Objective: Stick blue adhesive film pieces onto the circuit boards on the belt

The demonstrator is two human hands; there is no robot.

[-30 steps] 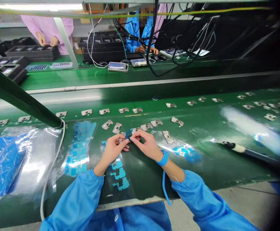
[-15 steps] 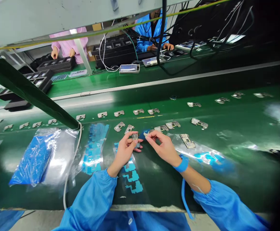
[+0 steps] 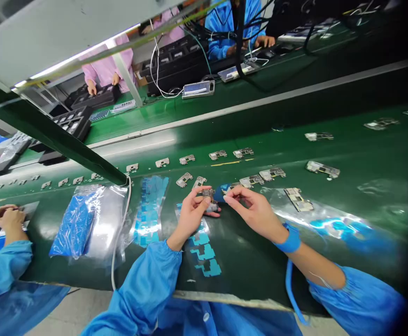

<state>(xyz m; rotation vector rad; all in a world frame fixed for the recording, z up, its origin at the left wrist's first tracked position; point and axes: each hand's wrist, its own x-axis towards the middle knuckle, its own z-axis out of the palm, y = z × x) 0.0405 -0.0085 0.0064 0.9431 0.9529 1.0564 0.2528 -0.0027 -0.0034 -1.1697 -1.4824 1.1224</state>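
My left hand (image 3: 193, 211) is closed around a small circuit board (image 3: 208, 193), its thumb lying across the face. Close on the right, my right hand (image 3: 255, 210) pinches a piece of blue film (image 3: 219, 194) between thumb and forefinger. The film spans the narrow gap between the two hands; whether it still sticks to the board, I cannot tell. Under my left wrist lies a clear sheet with blue film cutouts (image 3: 204, 252). Just beyond my hands rest loose circuit boards, one (image 3: 250, 181) near my right knuckles. A blue wrist strap (image 3: 290, 238) circles my right wrist.
More boards (image 3: 187, 159) form a row along the green bench. Left are another film sheet (image 3: 151, 210), a white cable (image 3: 122, 233), a bagged blue stack (image 3: 74, 224) and a co-worker's hands (image 3: 10, 219). A slanted dark post (image 3: 67, 140) meets the bench. One board (image 3: 298, 199) lies right on clear film.
The view has swung left and tilted, bringing the neighbouring co-worker's hands into sight. My hands keep nearly the same hold, with slightly more of the blue film showing between them.
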